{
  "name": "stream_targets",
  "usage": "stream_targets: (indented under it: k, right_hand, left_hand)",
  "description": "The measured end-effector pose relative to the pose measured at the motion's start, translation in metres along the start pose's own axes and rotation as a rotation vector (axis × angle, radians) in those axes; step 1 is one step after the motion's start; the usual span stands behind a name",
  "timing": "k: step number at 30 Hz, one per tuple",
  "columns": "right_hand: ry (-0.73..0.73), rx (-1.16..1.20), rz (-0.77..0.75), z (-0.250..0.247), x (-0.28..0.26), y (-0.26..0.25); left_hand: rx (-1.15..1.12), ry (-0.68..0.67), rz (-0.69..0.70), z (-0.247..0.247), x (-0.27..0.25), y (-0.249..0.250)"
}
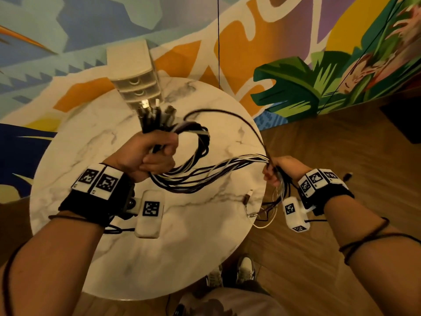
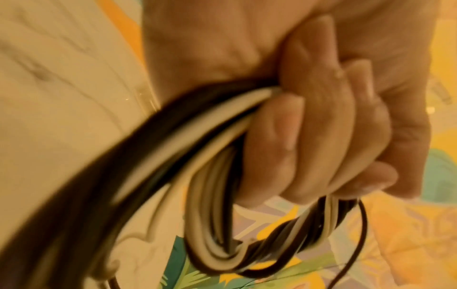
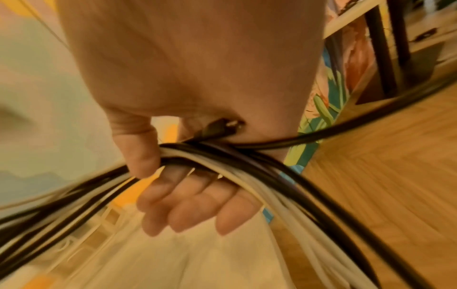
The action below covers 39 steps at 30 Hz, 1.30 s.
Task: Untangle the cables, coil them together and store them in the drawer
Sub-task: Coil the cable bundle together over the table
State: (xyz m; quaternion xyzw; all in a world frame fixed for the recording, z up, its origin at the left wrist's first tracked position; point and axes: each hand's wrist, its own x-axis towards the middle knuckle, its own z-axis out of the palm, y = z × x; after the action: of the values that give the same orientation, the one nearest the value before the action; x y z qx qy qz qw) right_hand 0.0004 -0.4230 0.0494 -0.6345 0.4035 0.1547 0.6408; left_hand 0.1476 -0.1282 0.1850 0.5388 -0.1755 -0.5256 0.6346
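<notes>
Running left to right above the worktop (image 1: 95,137), the cables (image 1: 205,176) hang looped from the fisted left hand (image 1: 148,153); the right hand (image 1: 276,169) pinches their loose span. The drawer (image 1: 136,87) sits beyond, nearer the left.

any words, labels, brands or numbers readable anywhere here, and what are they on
No readable words, brands or numbers in any view.
Wrist bands: black-and-white square code markers only; tiny marks under them too small to read.
White camera modules: the same code markers, no text.
Mural wall: large white painted shapes, cropped, not legible as letters.
Drawer unit: no label visible.
</notes>
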Motion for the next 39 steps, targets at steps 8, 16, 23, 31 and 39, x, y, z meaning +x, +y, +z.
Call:
stream_targets:
  k: [8, 16, 23, 31, 39]
  right_hand:
    - [-0.014, -0.195, -0.059, 0.022, 0.004, 0.015]
    - [-0.182, -0.599, -0.335, 0.046, -0.01, 0.004]
    - [-0.215, -0.746, -0.523, 0.078, -0.038, -0.025]
    - [-0.235, -0.52, -0.632, 0.115, -0.069, -0.04]
    - [-0.011, -0.155, -0.831, 0.168, -0.068, -0.039]
  left_hand:
    - [-0.081, 0.034, 0.174, 0.008, 0.01, -0.001]
    - [-0.236, 0.21, 0.297, 0.01, 0.022, -0.012]
    - [-0.235, 0.268, 0.319, 0.023, 0.024, -0.008]
    - [-0.256, 0.485, 0.411, 0.04, 0.035, -0.001]
    - [-0.309, 0.532, 0.434, 0.066, 0.053, -0.006]
